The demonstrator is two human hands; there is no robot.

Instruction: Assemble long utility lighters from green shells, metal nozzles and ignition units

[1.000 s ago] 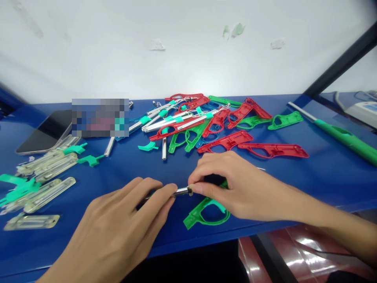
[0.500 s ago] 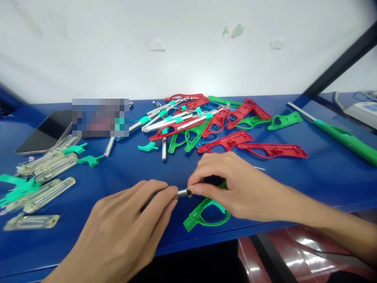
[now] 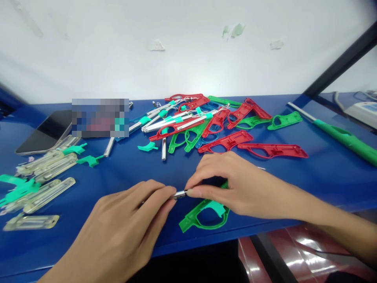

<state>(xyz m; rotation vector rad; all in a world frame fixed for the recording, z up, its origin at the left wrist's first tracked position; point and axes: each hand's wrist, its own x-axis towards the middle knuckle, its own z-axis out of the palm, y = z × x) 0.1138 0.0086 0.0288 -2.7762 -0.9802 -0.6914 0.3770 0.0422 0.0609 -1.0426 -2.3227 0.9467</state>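
Observation:
My left hand is closed round a thin silver metal lighter tube, most of it hidden under the fingers. Thumb and forefinger of my right hand pinch the tube's right end, where a small dark bit shows; whether it is a separate piece I cannot make out. Partly under my right hand lies a green lighter handle half, with a turquoise trigger in its loop.
Red handle halves, green ones and metal tubes with wires pile up at the back. Clear fuel tanks and turquoise triggers lie left, near a phone. A whole green lighter lies right.
My right fingertips have shifted slightly left along the tube's end, covering more of the dark bit. The green handle half has slid a little left, and more of the turquoise trigger shows.

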